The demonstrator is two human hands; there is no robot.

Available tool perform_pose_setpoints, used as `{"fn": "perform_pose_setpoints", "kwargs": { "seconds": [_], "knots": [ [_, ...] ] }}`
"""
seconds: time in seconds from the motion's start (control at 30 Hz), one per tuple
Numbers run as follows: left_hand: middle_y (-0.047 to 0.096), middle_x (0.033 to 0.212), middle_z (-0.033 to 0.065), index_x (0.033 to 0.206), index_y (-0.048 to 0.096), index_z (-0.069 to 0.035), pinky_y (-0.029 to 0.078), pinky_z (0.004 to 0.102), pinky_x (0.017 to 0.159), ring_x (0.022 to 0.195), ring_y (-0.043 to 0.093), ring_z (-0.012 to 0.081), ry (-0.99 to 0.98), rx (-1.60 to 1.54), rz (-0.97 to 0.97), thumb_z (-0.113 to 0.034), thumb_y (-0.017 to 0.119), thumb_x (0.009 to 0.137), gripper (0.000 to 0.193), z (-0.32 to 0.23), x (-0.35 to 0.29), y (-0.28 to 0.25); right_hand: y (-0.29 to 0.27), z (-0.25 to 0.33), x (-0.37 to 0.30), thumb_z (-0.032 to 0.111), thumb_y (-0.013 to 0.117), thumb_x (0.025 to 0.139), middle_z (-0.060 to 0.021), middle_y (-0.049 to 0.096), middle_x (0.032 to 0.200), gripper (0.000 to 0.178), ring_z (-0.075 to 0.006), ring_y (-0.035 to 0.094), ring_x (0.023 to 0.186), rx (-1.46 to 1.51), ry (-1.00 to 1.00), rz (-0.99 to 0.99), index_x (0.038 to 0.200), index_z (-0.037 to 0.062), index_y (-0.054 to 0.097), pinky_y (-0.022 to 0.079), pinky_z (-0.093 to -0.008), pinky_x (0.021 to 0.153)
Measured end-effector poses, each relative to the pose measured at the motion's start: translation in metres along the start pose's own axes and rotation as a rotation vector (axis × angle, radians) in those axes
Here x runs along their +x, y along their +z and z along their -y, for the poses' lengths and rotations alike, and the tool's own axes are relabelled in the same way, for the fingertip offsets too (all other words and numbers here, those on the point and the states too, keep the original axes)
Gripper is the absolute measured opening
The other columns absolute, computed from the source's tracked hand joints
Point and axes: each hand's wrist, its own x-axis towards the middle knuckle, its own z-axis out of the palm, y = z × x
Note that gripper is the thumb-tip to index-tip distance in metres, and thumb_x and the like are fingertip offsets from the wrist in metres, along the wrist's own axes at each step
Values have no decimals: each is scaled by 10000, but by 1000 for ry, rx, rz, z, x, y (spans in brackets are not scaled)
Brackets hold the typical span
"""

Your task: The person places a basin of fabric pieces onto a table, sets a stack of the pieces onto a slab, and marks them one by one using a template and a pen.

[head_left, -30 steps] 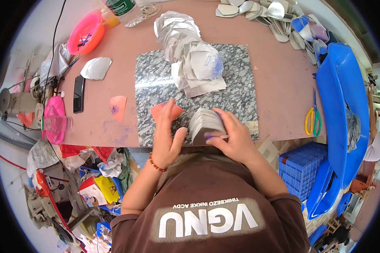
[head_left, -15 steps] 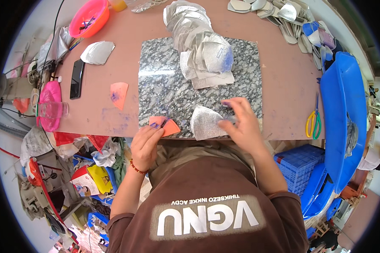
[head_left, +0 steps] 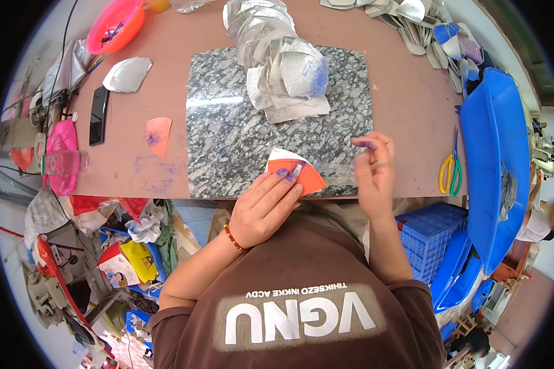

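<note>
My left hand [head_left: 266, 208] holds an orange fan-shaped piece [head_left: 313, 179] with purple ink smears, its fingers together on its surface. Beneath it a silver fabric piece [head_left: 281, 153] shows only along the upper edge, at the front of the speckled stone slab [head_left: 221, 132]. Just right of these, my right hand [head_left: 377, 175] is raised near the slab's front corner. Its thumb and purple-stained index finger are apart, with nothing plainly held between them. A pale strip lies across its fingers; I cannot tell what it is. A fanned pile of silver pieces [head_left: 305, 67] covers the slab's far part.
Left lie another orange piece [head_left: 160, 132], a phone [head_left: 98, 115], silver pieces [head_left: 127, 75] and a pink bowl [head_left: 120, 27]. Right are scissors [head_left: 450, 169] and a long blue tub [head_left: 489, 178] beyond the table edge. Grey pieces [head_left: 415, 43] are heaped at the far right.
My left hand has carried the orange piece rightward onto the silver piece. My right hand has let go of the silver piece and moved slightly right. The view has shifted a little.
</note>
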Motion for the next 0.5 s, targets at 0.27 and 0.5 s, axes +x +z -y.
{"fn": "perform_pose_setpoints", "kwargs": {
  "seconds": [0.27,0.5],
  "knots": [
    [637,1081,123,1081,709,-40,523,454,900,1015,635,321,-4,-58,-53,-2,765,740,348,8,2,4,-15,-3,4,300,349,1059,-66,561,852,428,-75,474,649,320,-80,137,964,-10,628,429,-231,617],
    [603,1013,115,1057,704,-18,537,436,831,930,627,307,21,-102,-90,-7,746,718,342,11,6,6,4,14,-2,248,493,1038,-40,602,804,293,-64,517,651,526,111,149,953,1,626,457,-231,600]
  ]
}}
